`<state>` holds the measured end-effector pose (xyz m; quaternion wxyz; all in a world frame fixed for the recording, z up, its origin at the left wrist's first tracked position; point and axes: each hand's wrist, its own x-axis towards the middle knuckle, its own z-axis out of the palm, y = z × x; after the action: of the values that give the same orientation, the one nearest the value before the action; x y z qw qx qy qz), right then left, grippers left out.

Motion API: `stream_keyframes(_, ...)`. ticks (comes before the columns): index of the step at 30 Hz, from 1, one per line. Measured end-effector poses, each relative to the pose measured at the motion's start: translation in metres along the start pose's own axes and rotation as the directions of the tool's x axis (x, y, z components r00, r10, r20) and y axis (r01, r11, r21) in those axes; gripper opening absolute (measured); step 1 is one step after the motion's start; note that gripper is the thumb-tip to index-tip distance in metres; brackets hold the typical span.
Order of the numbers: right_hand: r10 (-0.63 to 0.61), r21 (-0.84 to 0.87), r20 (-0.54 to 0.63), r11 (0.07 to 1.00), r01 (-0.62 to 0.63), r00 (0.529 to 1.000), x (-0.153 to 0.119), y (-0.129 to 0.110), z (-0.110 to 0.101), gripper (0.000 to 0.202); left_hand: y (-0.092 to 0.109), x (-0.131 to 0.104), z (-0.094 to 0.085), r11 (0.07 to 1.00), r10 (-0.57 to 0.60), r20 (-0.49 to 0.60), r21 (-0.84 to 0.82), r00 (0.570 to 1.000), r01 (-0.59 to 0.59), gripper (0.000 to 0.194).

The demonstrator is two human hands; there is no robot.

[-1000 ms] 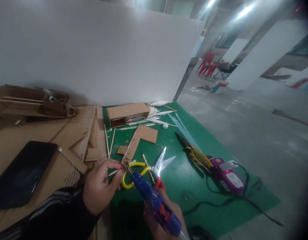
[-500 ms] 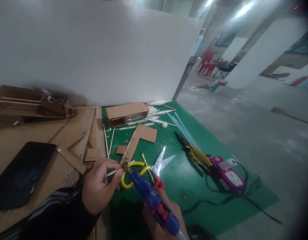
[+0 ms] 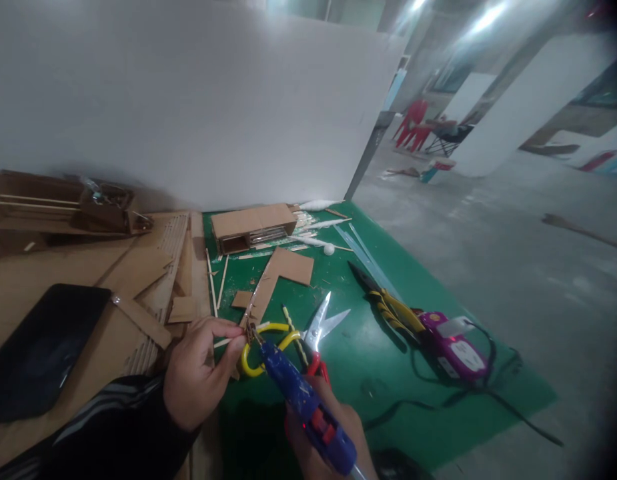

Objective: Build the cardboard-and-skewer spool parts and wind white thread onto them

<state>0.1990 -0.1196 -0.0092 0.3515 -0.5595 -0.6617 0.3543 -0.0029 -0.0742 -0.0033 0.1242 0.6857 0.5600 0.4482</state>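
Note:
My left hand (image 3: 203,367) is closed in a pinch on a small brown cardboard piece (image 3: 250,329); its exact shape is too small to make out. A thin pale stick (image 3: 221,343) shows by the thumb and forefinger; whether it is held I cannot tell. Wrapped in my right hand (image 3: 333,420) is a blue hot glue gun (image 3: 301,393), with its nozzle at the small piece. Just beyond the nozzle lie scissors (image 3: 318,327) with spread blades and yellow-and-red handles. An L-shaped cardboard piece (image 3: 278,270) lies beyond my left fingertips.
Pliers (image 3: 393,310) and a purple device (image 3: 455,350) with a black cord lie on the green mat (image 3: 418,413). A cardboard box (image 3: 255,223), sticks and clear glue sticks (image 3: 368,260) are farther back. At left are a black tablet (image 3: 48,350) and cardboard sheets (image 3: 133,267).
Almost nothing differs. The glue gun's rear and my right hand have shifted very slightly left, while my left hand keeps its pinch.

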Motion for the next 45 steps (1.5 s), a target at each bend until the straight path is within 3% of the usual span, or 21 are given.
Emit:
stream_keyframes(13, -0.038, -0.074, -0.006, 0.997, 0.038, 0.999, 0.000, -0.002, -0.003, 0.013, -0.002, -0.001, -0.001, 1.000, 0.018, 0.004, -0.018, 1.000, -0.017, 0.005)
stream_keyframes(25, -0.037, -0.129, 0.006, 0.991, 0.038, 0.999, 0.002, -0.009, -0.003, 0.013, -0.005, -0.003, 0.000, 0.999, -0.037, 0.009, 0.027, 0.999, 0.037, 0.012)
stream_keyframes(45, -0.040, -0.107, 0.009, 0.993, 0.041, 0.999, 0.001, -0.011, -0.003, 0.012, -0.002, 0.000, -0.002, 0.997, -0.073, 0.016, 0.015, 0.997, 0.072, 0.018)
